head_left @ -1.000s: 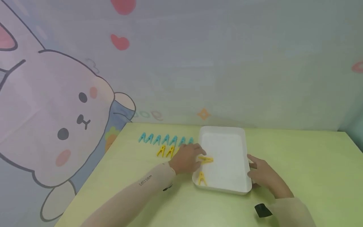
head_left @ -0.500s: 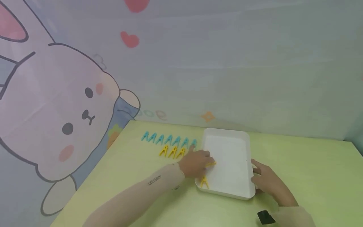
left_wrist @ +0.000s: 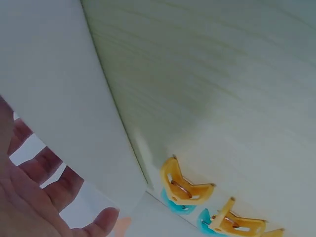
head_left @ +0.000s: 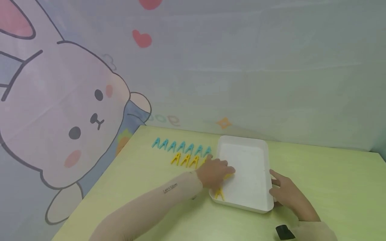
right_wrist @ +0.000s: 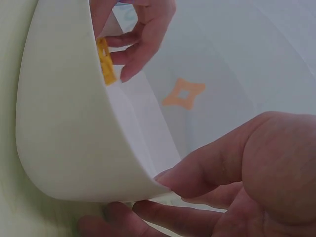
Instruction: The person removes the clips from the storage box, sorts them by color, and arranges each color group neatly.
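My left hand [head_left: 214, 172] reaches over the left wall of a white tray [head_left: 248, 177], fingers loosely bent. Beneath its index finger lies a yellow clothespin [head_left: 228, 176], mostly hidden from above. The right wrist view shows this yellow clothespin [right_wrist: 105, 61] right at the left hand's fingertips, inside the tray wall. Another yellow clothespin [head_left: 219, 194] lies in the tray's near left corner, partly behind the hand. My right hand [head_left: 284, 190] holds the tray's right side, thumb [right_wrist: 173, 182] on the rim and fingers under its outer edge.
Left of the tray, several blue clothespins [head_left: 181, 147] form a row on the light green table [head_left: 325, 180]. In front of them stands a shorter row of yellow clothespins [head_left: 185, 160], its right end behind my left hand. A printed backdrop [head_left: 271, 67] rises behind the table.
My left hand has moved a little further over the tray and now covers most of the yellow clothespin there. The head view has shifted slightly. The right hand keeps its hold.
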Available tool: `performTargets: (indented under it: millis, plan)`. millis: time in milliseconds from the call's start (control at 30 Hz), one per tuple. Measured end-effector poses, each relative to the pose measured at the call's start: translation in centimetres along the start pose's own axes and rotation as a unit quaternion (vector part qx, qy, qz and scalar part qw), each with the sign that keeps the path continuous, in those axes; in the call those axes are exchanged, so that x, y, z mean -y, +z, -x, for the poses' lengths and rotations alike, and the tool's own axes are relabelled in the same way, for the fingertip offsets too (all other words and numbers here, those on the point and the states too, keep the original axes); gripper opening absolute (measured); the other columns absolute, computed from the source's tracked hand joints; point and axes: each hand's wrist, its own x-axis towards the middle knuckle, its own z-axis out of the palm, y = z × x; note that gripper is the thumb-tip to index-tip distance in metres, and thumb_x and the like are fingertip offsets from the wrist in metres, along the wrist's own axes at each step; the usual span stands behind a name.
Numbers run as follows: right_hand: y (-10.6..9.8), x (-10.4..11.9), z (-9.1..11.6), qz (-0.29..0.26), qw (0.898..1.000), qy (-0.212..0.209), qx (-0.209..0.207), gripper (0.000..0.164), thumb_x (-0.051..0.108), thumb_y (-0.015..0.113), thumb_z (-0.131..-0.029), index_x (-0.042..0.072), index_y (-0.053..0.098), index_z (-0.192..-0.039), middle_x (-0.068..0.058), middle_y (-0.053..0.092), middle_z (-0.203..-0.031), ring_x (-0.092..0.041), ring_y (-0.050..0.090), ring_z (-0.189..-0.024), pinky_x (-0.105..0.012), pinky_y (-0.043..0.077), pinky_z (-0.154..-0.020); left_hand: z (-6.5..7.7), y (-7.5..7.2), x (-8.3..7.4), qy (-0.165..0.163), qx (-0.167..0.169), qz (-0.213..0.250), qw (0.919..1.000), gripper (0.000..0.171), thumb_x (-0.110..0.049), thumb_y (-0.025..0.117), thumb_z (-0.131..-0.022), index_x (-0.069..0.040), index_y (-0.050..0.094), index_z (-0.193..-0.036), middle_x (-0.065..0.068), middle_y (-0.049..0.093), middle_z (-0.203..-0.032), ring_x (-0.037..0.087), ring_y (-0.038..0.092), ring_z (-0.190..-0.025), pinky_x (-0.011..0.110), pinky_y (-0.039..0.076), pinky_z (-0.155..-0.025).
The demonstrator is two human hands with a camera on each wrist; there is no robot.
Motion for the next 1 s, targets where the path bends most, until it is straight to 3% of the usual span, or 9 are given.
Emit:
performTargets:
  millis: [133,267,367,467,533,633,733,867,1000]
  plan:
    - [0.0,0.2,0.1,-0.009,1.000,0.002,0.003,0.077,-0.004,0.048,-0.087,-0.010,0.009,-0.153,-0.043,0.028,-0.144,-0.057,0.051,-0.116,-0.046,0.057,-0.074,0.2,-0.7,0.0,0.031,-0.053,-0.016,0.9980,0.054,-0.014,0.071,-0.083,-0.035,0.059,-0.132,-0.012,0.060,-0.100,0.011,0.053,-0.080,0.041,0.038,-0.083]
    - [0.0,0.3,0.2,-0.006,1.000,0.002,0.005,0.077,-0.004,0.048,-0.088,-0.010,0.008,-0.153,-0.043,0.028,-0.144,-0.057,0.052,-0.115,-0.045,0.058,-0.073,0.9,-2.1,0.1,0.083,-0.159,-0.012,0.9837,0.048,-0.018,0.067,-0.087,-0.031,0.060,-0.132,-0.010,0.062,-0.103,0.011,0.055,-0.081,0.045,0.040,-0.092]
    - [-0.1,0.3,0.1,-0.014,1.000,-0.001,0.010,0.077,-0.005,0.047,-0.088,-0.010,0.006,-0.153,-0.044,0.026,-0.145,-0.056,0.053,-0.114,-0.045,0.058,-0.072,1.5,-3.4,1.0,0.094,-0.257,0.021,0.9617,0.044,-0.019,0.067,-0.088,-0.024,0.062,-0.131,-0.006,0.065,-0.106,0.013,0.058,-0.085,0.045,0.041,-0.094]
    - [-0.2,0.4,0.1,-0.024,1.000,-0.005,0.016,0.077,-0.006,0.046,-0.089,-0.011,0.004,-0.153,-0.045,0.024,-0.145,-0.057,0.053,-0.114,-0.045,0.058,-0.071,2.0,-4.3,2.9,0.070,-0.345,0.083,0.9323,0.042,-0.016,0.069,-0.087,-0.017,0.064,-0.129,0.000,0.065,-0.107,0.015,0.061,-0.090,0.044,0.043,-0.089]
    - [-0.3,0.5,0.1,-0.027,0.999,-0.005,0.018,0.077,-0.006,0.045,-0.089,-0.011,0.003,-0.153,-0.045,0.023,-0.145,-0.057,0.053,-0.114,-0.045,0.058,-0.071,2.4,-4.6,4.6,0.045,-0.383,0.136,0.9128,0.043,-0.012,0.072,-0.085,-0.013,0.065,-0.128,0.003,0.065,-0.107,0.016,0.062,-0.089,0.041,0.046,-0.083]
    - [-0.4,0.6,0.0,-0.020,1.000,-0.007,0.019,0.077,-0.006,0.045,-0.089,-0.011,0.003,-0.152,-0.045,0.023,-0.145,-0.056,0.054,-0.113,-0.045,0.058,-0.071,3.1,-4.4,7.3,-0.003,-0.400,0.207,0.8927,0.045,-0.008,0.074,-0.084,-0.009,0.064,-0.128,0.006,0.064,-0.109,0.018,0.063,-0.087,0.035,0.049,-0.077]
    - [-0.6,0.8,-0.1,-0.010,1.000,-0.007,0.018,0.076,-0.006,0.046,-0.088,-0.012,0.004,-0.152,-0.045,0.024,-0.144,-0.056,0.054,-0.113,-0.045,0.058,-0.072,4.1,-3.7,9.6,-0.067,-0.388,0.255,0.8830,0.047,-0.007,0.073,-0.085,-0.010,0.062,-0.131,0.007,0.062,-0.110,0.019,0.063,-0.087,0.034,0.052,-0.074]
    - [-0.7,1.1,-0.3,-0.005,1.000,-0.006,0.018,0.076,-0.006,0.045,-0.088,-0.012,0.004,-0.152,-0.045,0.024,-0.144,-0.057,0.054,-0.113,-0.045,0.058,-0.071,5.5,-2.4,12.3,-0.160,-0.368,0.275,0.8737,0.046,-0.011,0.071,-0.087,-0.012,0.062,-0.132,0.006,0.061,-0.110,0.020,0.062,-0.088,0.040,0.051,-0.078]
    - [-0.9,1.4,-0.4,-0.007,1.000,-0.006,0.021,0.077,-0.007,0.045,-0.088,-0.012,0.003,-0.152,-0.046,0.023,-0.144,-0.056,0.054,-0.112,-0.044,0.058,-0.070,6.7,-0.8,14.5,-0.231,-0.348,0.280,0.8642,0.046,-0.013,0.069,-0.088,-0.013,0.061,-0.133,0.006,0.061,-0.109,0.022,0.062,-0.088,0.042,0.052,-0.079]
